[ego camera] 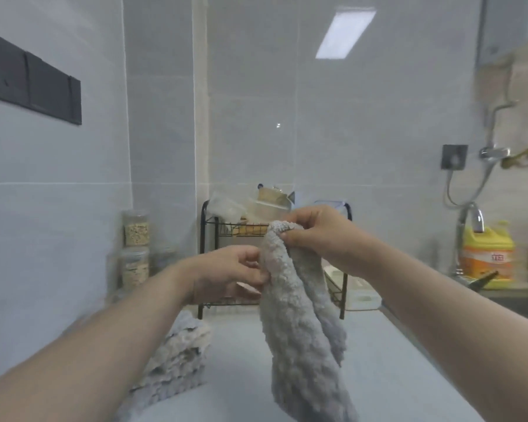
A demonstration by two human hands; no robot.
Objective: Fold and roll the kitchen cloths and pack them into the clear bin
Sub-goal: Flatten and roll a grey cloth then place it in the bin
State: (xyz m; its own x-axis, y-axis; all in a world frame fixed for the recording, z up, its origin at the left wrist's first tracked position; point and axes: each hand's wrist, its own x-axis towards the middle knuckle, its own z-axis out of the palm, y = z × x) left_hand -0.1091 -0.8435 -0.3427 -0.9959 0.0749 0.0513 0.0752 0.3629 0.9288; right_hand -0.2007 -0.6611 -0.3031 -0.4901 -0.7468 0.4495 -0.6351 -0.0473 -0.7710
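Observation:
A grey fluffy kitchen cloth (299, 330) hangs in the air above the counter, its lower end reaching down to the bottom of the view. My right hand (320, 236) pinches its top corner. Lower and to the left, my left hand (229, 274) pinches the cloth's left edge. A pile of more grey cloths (177, 357) lies on the counter at the left, partly hidden behind my left forearm. The clear bin is not visible.
A black wire rack (204, 257) with containers stands at the back against the tiled wall. Stacked jars (135, 248) stand to its left. At the right are a tap (469, 226), a yellow detergent bottle (487, 254) and the sink's edge (518, 296).

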